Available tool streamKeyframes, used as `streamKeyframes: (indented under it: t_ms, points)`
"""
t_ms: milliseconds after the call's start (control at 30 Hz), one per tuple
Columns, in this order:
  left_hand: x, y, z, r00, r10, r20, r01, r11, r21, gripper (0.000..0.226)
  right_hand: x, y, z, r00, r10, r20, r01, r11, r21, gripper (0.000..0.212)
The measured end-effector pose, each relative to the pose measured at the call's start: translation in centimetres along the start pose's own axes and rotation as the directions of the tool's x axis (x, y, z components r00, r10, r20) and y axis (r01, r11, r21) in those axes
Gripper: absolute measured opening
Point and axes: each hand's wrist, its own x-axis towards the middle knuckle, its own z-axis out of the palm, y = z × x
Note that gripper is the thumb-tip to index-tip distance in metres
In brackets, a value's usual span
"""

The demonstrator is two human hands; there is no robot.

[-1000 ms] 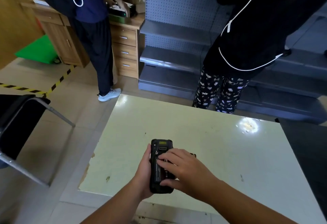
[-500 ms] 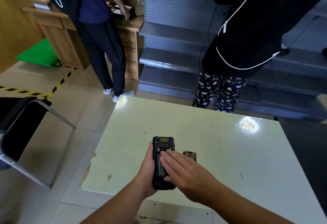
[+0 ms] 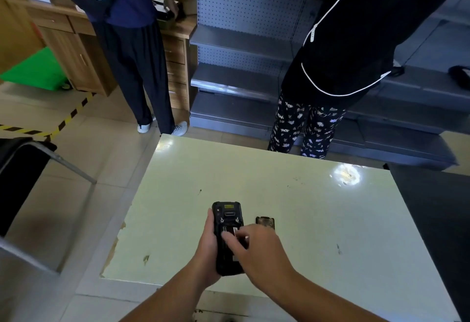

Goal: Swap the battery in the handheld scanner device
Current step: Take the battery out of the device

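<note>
Your left hand (image 3: 207, 248) has its grip wrapped around the scanner (image 3: 227, 235), held back-up just above the bench (image 3: 318, 220). The cover (image 3: 265, 222) is already off and lies on the bench just beside the scanner. Your right hand (image 3: 256, 250) has its fingers (image 3: 229, 237) curled down into the open bay, apparently on the battery; whether they grasp or only press it, you can't tell. Seating it and refitting the cover likely remain. No spare battery shows.
</note>
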Motion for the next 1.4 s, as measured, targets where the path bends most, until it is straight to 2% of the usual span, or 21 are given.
streamKeyframes:
  t_ms: [67, 200, 267, 367, 467, 500, 567, 667, 867, 967, 1033, 1100, 1167, 1333, 1400]
  points:
    - [0.3, 0.1, 0.4, 1.0, 0.015, 0.008, -0.015, 1.0, 0.022, 0.084, 0.6, -0.8, -0.2, 0.993, 0.116, 0.029, -0.117, 0.992, 0.051, 0.038]
    - [0.4, 0.1, 0.8, 1.0, 0.006, 0.025, -0.006, 1.0, 0.027, 0.08, 2.0, -1.5, -0.3, 0.98, 0.182, 0.076, -0.174, 0.979, -0.106, 0.037]
    - [0.7, 0.1, 0.6, 1.0, 0.005, 0.017, -0.005, 0.999, 0.033, 0.08, 2.4, -1.5, -0.2, 0.971, 0.212, 0.11, -0.2, 0.974, -0.108, 0.036]
    - [0.6, 0.4, 0.7, 1.0, 0.007, 0.003, -0.007, 0.991, 0.131, 0.08, 1.9, -1.4, -0.5, 0.96, 0.233, 0.154, -0.22, 0.971, -0.099, 0.045]
    - [1.7, 0.7, 0.2, 0.99, 0.102, -0.094, -0.069, 0.951, 0.3, 0.073, 1.6, -1.1, -1.3, 0.977, 0.199, 0.08, -0.183, 0.968, -0.173, 0.035]
    - [2.8, 0.5, -0.3, 0.968, 0.184, -0.168, -0.114, 0.926, 0.359, 0.068, 1.6, -1.0, -1.5, 0.982, 0.182, 0.058, -0.167, 0.964, -0.208, 0.034]
    - [4.6, 0.0, -0.8, 0.883, 0.379, -0.279, -0.189, 0.828, 0.528, 0.055, 2.0, -0.8, -1.9, 0.986, 0.167, 0.027, -0.156, 0.96, -0.231, 0.034]
    - [6.4, -0.4, -1.2, 0.789, 0.526, -0.316, -0.175, 0.687, 0.705, 0.042, 2.0, -0.4, -2.1, 0.985, 0.173, 0.006, -0.167, 0.96, -0.225, 0.03]
    - [9.0, -1.1, -1.7, 0.786, 0.517, -0.337, -0.058, 0.605, 0.794, 0.04, 1.2, 2.2, -1.8, 0.972, 0.233, 0.02, -0.221, 0.946, -0.239, 0.036]
    - [9.8, -1.7, -1.9, 0.756, 0.575, -0.312, -0.085, 0.559, 0.825, 0.04, 0.9, 3.3, -1.7, 0.967, 0.254, 0.023, -0.242, 0.94, -0.24, 0.033]
    - [10.2, -2.5, -2.1, 0.735, 0.621, -0.272, -0.13, 0.523, 0.842, 0.054, 0.8, 3.8, -1.6, 0.962, 0.271, 0.025, -0.257, 0.934, -0.247, 0.031]
    - [10.4, -3.4, -2.1, 0.723, 0.65, -0.234, -0.104, 0.437, 0.893, 0.085, 0.7, 4.2, -1.4, 0.961, 0.277, 0.024, -0.263, 0.933, -0.246, 0.031]
    - [10.5, -4.1, -2.0, 0.715, 0.663, -0.22, -0.026, 0.34, 0.94, 0.102, 0.7, 4.5, -1.3, 0.961, 0.275, 0.02, -0.263, 0.936, -0.236, 0.032]
    - [11.3, -4.7, -2.4, 0.639, 0.74, -0.208, 0.146, 0.149, 0.978, 0.096, 1.0, 5.1, -1.2, 0.96, 0.281, 0.015, -0.269, 0.933, -0.239, 0.037]
    - [11.3, -4.6, -2.4, 0.618, 0.756, -0.214, 0.175, 0.133, 0.976, 0.095, 1.1, 5.4, -1.3, 0.958, 0.286, 0.013, -0.274, 0.931, -0.242, 0.039]
